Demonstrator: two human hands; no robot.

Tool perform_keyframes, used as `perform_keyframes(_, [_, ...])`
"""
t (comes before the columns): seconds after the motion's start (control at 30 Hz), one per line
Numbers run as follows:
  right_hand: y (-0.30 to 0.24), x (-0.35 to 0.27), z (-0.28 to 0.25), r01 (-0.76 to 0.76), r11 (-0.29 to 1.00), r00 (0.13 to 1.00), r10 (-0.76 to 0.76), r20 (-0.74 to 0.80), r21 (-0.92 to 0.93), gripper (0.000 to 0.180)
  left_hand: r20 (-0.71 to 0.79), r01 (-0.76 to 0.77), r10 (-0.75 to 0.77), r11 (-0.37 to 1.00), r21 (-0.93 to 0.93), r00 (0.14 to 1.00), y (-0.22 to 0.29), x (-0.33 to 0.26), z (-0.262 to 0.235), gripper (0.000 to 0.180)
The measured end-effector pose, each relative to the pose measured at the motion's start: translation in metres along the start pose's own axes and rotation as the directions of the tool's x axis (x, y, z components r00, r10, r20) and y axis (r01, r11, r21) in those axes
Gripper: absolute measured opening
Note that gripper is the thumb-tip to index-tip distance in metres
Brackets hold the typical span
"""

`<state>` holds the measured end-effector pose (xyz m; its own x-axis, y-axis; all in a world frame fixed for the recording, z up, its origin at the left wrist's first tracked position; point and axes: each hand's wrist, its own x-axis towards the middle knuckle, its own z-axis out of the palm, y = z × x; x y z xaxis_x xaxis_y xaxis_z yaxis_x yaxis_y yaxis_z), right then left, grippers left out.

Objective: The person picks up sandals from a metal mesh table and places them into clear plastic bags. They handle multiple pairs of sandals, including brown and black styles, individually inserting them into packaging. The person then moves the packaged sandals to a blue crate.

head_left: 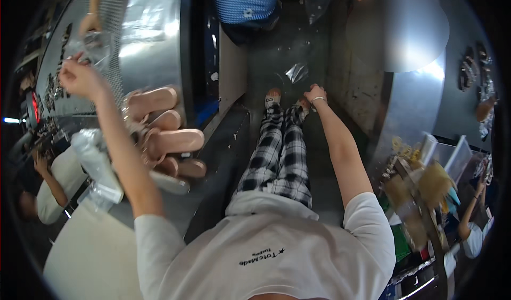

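My left hand [80,79] reaches out over the metal work surface at the far left. Its fingers are bent together at the edge of a crumpled clear plastic bag [98,47], and a co-worker's hand [89,24] is on the bag's far side. Beside my left forearm lies a pile of pink-beige flat sandals [173,140], partly hidden by the arm. Low over the floor, near my feet, hangs my right hand [315,93] with its fingers curled in and nothing visible in them; a bracelet circles that wrist.
A perforated metal bench [149,28] runs along the left. Plastic-wrapped packages [96,164] sit left of my forearm. A scrap of clear plastic [296,73] lies on the floor. Ahead stands a person in blue [247,2]. Another metal table [410,97] and cluttered goods [412,193] are right.
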<state>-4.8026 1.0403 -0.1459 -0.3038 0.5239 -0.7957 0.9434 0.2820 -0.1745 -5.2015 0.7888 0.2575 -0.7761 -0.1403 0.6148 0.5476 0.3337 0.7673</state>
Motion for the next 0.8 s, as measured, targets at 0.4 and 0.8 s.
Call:
perform_keyframes(0.4, [0.029,0.258,0.173,-0.198,0.974,0.957,0.167,0.238,0.111,0.070,0.325,0.125,-0.351,0.824,0.553,0.878,-0.059,0.012,-0.059,0.042])
perform_keyframes(0.8, [0.073,0.288,0.235,0.155,0.984,0.988,-0.155,-0.008,0.084,0.063,0.254,0.075,-0.305,0.761,0.645,0.918,-0.054,-0.066,-0.017,0.051])
